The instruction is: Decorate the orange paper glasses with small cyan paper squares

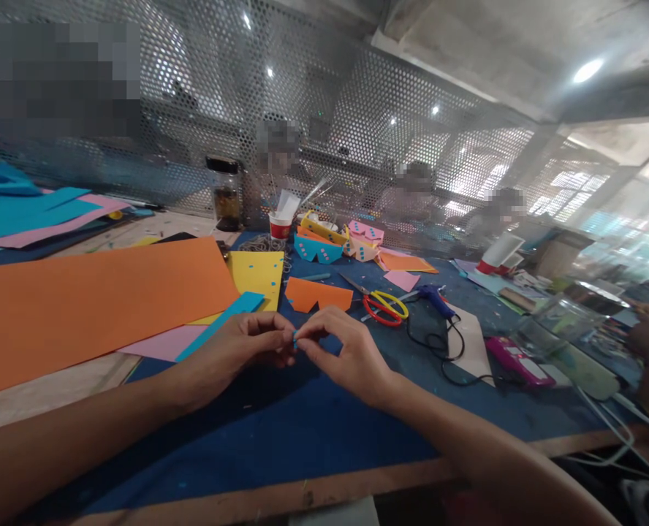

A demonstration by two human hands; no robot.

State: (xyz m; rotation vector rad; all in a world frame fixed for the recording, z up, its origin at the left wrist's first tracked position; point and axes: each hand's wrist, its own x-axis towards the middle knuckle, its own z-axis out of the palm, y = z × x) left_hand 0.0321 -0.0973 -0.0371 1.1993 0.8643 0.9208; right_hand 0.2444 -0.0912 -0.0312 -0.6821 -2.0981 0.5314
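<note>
Both my hands meet above the blue table mat (281, 438), fingertips pinched together. Between them is a tiny blue piece (294, 337), perhaps paper or foam; its exact shape is too small to make out. My left hand (251, 340) and my right hand (346, 351) each pinch it between thumb and finger. Just behind the left hand lies a blue strip (220, 325), over pink and yellow sheets. An orange glasses-shaped cutout (318, 294) rests beyond my fingers. A yellow sheet (259, 274) dotted with small blue pieces is to its left.
A large orange sheet (99, 299) covers the left side. Scissors (382, 305), a blue glue gun (435, 298) with its black cord, and a magenta device (519, 361) lie to the right. Decorated glasses cutouts (318, 249), a paper cup (279, 225) and a jar (226, 193) stand behind.
</note>
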